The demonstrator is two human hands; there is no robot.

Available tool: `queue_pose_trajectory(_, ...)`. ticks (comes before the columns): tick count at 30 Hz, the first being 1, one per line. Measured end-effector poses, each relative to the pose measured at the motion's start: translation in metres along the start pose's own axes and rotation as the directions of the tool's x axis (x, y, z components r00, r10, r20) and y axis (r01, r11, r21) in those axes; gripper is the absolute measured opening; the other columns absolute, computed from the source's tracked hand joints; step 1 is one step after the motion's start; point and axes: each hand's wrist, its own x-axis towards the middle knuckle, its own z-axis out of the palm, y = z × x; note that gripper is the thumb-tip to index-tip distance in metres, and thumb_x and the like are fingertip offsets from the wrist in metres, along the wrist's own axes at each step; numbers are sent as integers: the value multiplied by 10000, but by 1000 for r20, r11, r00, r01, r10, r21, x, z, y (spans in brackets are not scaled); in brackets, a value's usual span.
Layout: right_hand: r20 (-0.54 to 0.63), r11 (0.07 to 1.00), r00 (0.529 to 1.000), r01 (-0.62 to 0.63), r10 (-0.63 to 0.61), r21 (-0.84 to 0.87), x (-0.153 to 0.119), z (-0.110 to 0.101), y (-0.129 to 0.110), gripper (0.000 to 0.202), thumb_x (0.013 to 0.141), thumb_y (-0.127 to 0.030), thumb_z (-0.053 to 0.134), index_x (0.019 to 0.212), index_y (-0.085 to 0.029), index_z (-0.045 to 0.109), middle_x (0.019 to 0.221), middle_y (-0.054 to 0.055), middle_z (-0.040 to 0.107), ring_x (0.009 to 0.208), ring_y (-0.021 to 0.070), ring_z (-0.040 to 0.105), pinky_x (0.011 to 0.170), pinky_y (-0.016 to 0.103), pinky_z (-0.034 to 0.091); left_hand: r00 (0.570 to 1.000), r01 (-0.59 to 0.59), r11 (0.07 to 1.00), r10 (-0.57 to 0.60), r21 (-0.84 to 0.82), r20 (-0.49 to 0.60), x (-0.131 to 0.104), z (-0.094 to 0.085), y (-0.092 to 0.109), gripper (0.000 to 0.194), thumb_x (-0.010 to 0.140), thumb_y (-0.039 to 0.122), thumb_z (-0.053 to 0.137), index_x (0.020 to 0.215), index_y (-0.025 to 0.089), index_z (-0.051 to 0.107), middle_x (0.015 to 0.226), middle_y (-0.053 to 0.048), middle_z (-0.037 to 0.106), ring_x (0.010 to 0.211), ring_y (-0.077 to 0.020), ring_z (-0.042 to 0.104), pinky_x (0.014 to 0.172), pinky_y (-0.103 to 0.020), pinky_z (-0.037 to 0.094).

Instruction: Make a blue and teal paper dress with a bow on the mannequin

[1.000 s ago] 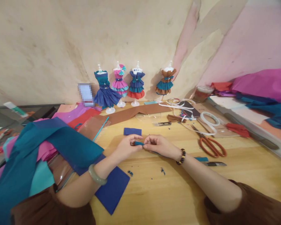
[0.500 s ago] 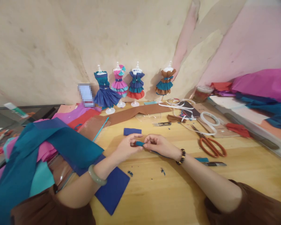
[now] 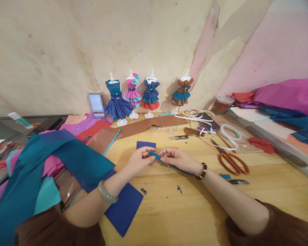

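Note:
Between my hands, above the wooden table, is a narrow teal paper strip point(image 3: 155, 155). My left hand point(image 3: 141, 160) pinches its left end between thumb and fingers. My right hand point(image 3: 178, 160) grips the strip a little further right, and the rest of it trails under that hand toward the wrist. Just behind my fingers lies a small folded dark blue piece point(image 3: 145, 145). A larger dark blue sheet point(image 3: 125, 208) rests beneath my left forearm. Tiny teal scraps point(image 3: 179, 189) are scattered in front of my hands.
Orange-handled scissors point(image 3: 233, 162), thread snips point(image 3: 179, 137) and a roll of white tape point(image 3: 231, 132) lie to the right. Several small dress forms in ruffled dresses point(image 3: 120, 102) stand along the wall. Teal sheets point(image 3: 84, 157) and other coloured ones heap up at left.
The right hand has shifted slightly right, and more of the teal strip shows between the fingers. The whole view has moved a little.

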Motion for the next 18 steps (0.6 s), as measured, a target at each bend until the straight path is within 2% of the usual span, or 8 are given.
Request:
queue_pose_trajectory(6, -102, 996, 995, -5, 13, 85, 1, 3, -2, 484, 746, -599, 692, 961, -169, 639, 738, -10, 592, 607, 101, 470, 589, 256, 381, 995, -27, 996, 35, 85, -90, 0, 0, 2, 342, 677, 200, 755, 996, 151, 641, 709, 13, 684, 674, -148, 665, 715, -293, 519)
queue_pose_trajectory(11, -66, 998, 998, -16, 20, 52, 2, 8, -1, 545, 700, -640, 703, 937, -151, 658, 720, -3, 590, 615, 109, 461, 597, 266, 366, 990, -69, 965, 98, 252, -102, -6, 6, 4, 274, 684, 141, 702, 954, 158, 655, 597, 50, 622, 625, -145, 631, 640, -255, 465)
queue_pose_trajectory(15, -85, 999, 996, -33, 33, -2, 3, 9, 1, 472, 707, -625, 692, 798, -165, 641, 619, -34, 521, 555, 96, 392, 546, 256, 305, 990, -52, 978, 76, 202, -116, -6, 7, 2, 161, 680, 176, 708, 818, 174, 624, 645, 25, 671, 649, -152, 655, 659, -257, 477)
queue_pose_trajectory(18, -90, 999, 995, -38, 37, -12, 3, 8, 2, 443, 713, -609, 690, 770, -173, 631, 595, -44, 497, 540, 92, 370, 534, 252, 288, 989, -56, 984, 78, 170, -126, -3, 5, 0, 146, 678, 225, 723, 737, 180, 596, 663, 15, 681, 650, -145, 652, 667, -258, 486)
